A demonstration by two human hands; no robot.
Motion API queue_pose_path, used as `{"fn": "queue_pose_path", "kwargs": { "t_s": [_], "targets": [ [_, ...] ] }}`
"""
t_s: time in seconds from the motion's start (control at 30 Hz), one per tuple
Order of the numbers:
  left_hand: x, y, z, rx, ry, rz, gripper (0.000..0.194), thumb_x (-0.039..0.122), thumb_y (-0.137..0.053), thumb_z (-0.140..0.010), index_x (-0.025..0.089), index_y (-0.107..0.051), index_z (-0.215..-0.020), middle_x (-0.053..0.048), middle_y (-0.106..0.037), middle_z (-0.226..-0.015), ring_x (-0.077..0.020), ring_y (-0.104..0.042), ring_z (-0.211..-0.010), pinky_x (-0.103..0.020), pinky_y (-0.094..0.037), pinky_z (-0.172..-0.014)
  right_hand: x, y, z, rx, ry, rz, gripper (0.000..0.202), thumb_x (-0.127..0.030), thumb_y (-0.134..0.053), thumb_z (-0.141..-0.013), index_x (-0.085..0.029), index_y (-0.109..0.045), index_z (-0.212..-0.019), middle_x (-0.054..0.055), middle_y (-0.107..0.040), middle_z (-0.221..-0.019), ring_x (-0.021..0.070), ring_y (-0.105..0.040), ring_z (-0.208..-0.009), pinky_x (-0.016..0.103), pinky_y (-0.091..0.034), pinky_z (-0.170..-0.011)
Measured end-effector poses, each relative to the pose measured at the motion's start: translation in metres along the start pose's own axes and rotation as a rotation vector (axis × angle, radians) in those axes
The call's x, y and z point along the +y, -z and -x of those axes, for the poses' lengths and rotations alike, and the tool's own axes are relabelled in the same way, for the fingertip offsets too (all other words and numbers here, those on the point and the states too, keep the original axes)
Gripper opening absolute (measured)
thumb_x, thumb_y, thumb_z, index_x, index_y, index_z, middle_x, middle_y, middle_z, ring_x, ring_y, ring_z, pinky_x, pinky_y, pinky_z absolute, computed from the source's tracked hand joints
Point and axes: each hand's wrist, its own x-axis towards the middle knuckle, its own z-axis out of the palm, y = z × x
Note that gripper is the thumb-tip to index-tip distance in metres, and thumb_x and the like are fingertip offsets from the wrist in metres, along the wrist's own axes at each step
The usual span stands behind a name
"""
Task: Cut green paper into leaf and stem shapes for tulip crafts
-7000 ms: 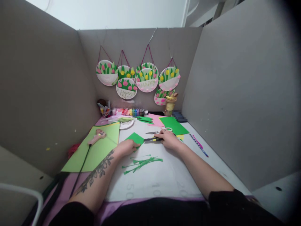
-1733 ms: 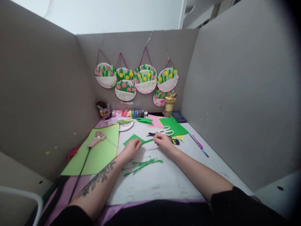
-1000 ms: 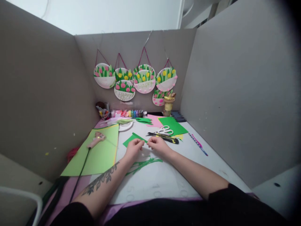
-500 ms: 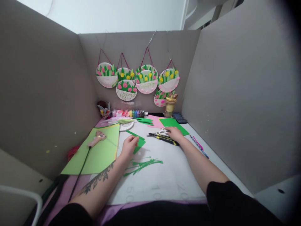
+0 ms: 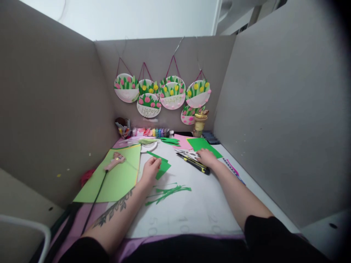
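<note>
My left hand (image 5: pixel 153 168) pinches a folded or layered piece of dark green paper (image 5: pixel 163 168) above the white mat. Below that paper, a loose pile of thin green paper strips (image 5: pixel 171 191) lies on the mat. My right hand (image 5: pixel 206 157) is at the back right, palm down, its fingers curled over the handles of a pair of scissors (image 5: pixel 193 153); the blades point left. Just in front of the scissors lies a black and yellow utility knife (image 5: pixel 196 164), close to my right wrist. Part of the scissors' handles is hidden under my fingers.
Light green sheets (image 5: pixel 109 182) on the left bear a pink glue gun (image 5: pixel 115 162) with a black cord. Green paper (image 5: pixel 204 145), pink paper (image 5: pixel 182 141), cut green leaves (image 5: pixel 170 141) and paint bottles (image 5: pixel 153 132) line the back. Grey partitions enclose the table; decorated plates (image 5: pixel 172 95) hang behind.
My right hand has shifted slightly, and the scissors and utility knife lie at a different angle, with the scissors' blades now showing. My left hand keeps its hold on the green paper.
</note>
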Motion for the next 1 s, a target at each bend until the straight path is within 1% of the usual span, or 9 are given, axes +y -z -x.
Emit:
{"fn": "queue_pose_path", "kwargs": {
  "t_s": [0.2, 0.27, 0.33, 0.4, 0.5, 0.6, 0.73, 0.9, 1.0],
  "targets": [
    [0.005, -0.001, 0.003, 0.005, 0.093, 0.123, 0.026, 0.037, -0.066, -0.066, 0.018, -0.049, -0.065, 0.002, -0.056, -0.060, -0.0083, -0.050, -0.054, -0.018, -0.031, -0.048, -0.002, 0.009, 0.006, 0.242, -0.195, -0.092, 0.035, -0.027, -0.049, -0.086, -0.012, -0.062, -0.115, 0.017, -0.057, -0.115, 0.0262, -0.057, -0.100, 0.035, -0.040, -0.086],
    [0.007, -0.001, 0.004, 0.005, 0.125, 0.151, 0.027, 0.037, -0.068, -0.063, 0.017, -0.050, -0.065, 0.001, -0.057, -0.061, -0.0090, -0.053, -0.057, -0.018, -0.033, -0.049, -0.004, 0.012, 0.008, 0.350, -0.256, -0.278, 0.038, -0.029, -0.051, -0.083, -0.012, -0.061, -0.116, 0.017, -0.056, -0.116, 0.0255, -0.058, -0.096, 0.034, -0.041, -0.083],
    [0.008, -0.002, 0.005, 0.007, 0.139, 0.171, 0.028, 0.037, -0.070, -0.061, 0.017, -0.050, -0.065, 0.001, -0.057, -0.061, -0.0092, -0.053, -0.058, -0.018, -0.033, -0.049, -0.011, 0.012, 0.012, 0.387, -0.247, -0.587, 0.038, -0.035, -0.053, -0.079, -0.013, -0.063, -0.108, 0.014, -0.060, -0.105, 0.0248, -0.059, -0.090, 0.033, -0.044, -0.078],
    [0.010, -0.002, 0.006, 0.008, 0.136, 0.183, 0.028, 0.036, -0.070, -0.060, 0.017, -0.051, -0.065, 0.001, -0.058, -0.062, -0.0096, -0.055, -0.060, -0.017, -0.033, -0.049, -0.025, 0.011, 0.017, 0.298, -0.184, -0.990, 0.036, -0.043, -0.052, -0.078, -0.014, -0.062, -0.096, 0.007, -0.061, -0.082, 0.0213, -0.058, -0.076, 0.030, -0.045, -0.067],
    [0.013, -0.002, 0.007, 0.004, 0.116, 0.198, 0.029, 0.038, -0.070, -0.060, 0.017, -0.052, -0.067, -0.001, -0.060, -0.067, -0.0112, -0.058, -0.065, -0.018, -0.037, -0.051, -0.052, 0.006, 0.030, 0.019, -0.017, -1.419, 0.036, -0.051, -0.055, -0.073, -0.017, -0.055, -0.084, 0.000, -0.053, -0.063, 0.0147, -0.051, -0.056, 0.026, -0.040, -0.054],
    [0.019, -0.001, 0.007, 0.030, 0.100, 0.254, 0.032, 0.039, -0.072, -0.056, 0.017, -0.052, -0.067, -0.001, -0.060, -0.070, -0.0117, -0.059, -0.067, -0.019, -0.040, -0.053, -0.076, 0.002, 0.045, -0.149, 0.071, -1.391, 0.026, -0.038, -0.064, -0.066, -0.019, -0.051, -0.076, -0.002, -0.054, -0.060, 0.0112, -0.048, -0.051, 0.023, -0.036, -0.049],
    [0.027, 0.002, 0.004, 0.120, 0.053, 0.319, 0.032, 0.037, -0.074, -0.055, 0.016, -0.052, -0.067, 0.001, -0.057, -0.066, -0.0089, -0.054, -0.061, -0.019, -0.039, -0.052, -0.093, 0.004, 0.060, -0.293, 0.161, -1.230, 0.017, -0.032, -0.059, -0.071, -0.019, -0.051, -0.078, 0.000, -0.058, -0.063, 0.0116, -0.052, -0.054, 0.021, -0.038, -0.049],
    [0.029, 0.003, 0.005, 0.152, -0.036, 0.320, 0.027, 0.034, -0.070, -0.059, 0.017, -0.051, -0.066, 0.001, -0.057, -0.065, -0.0099, -0.054, -0.063, -0.021, -0.041, -0.055, -0.105, 0.015, 0.073, -0.284, 0.326, -1.013, 0.019, -0.023, -0.058, -0.067, -0.019, -0.052, -0.085, -0.001, -0.060, -0.077, 0.0134, -0.054, -0.068, 0.023, -0.042, -0.059],
    [0.025, 0.002, 0.005, 0.172, -0.061, 0.304, 0.024, 0.032, -0.069, -0.061, 0.017, -0.051, -0.066, 0.002, -0.057, -0.064, -0.0111, -0.055, -0.063, -0.023, -0.044, -0.059, -0.111, 0.018, 0.077, -0.333, 0.368, -1.026, 0.017, -0.021, -0.055, -0.067, -0.018, -0.051, -0.083, -0.001, -0.059, -0.077, 0.0138, -0.053, -0.069, 0.023, -0.042, -0.060]
  ]
}}
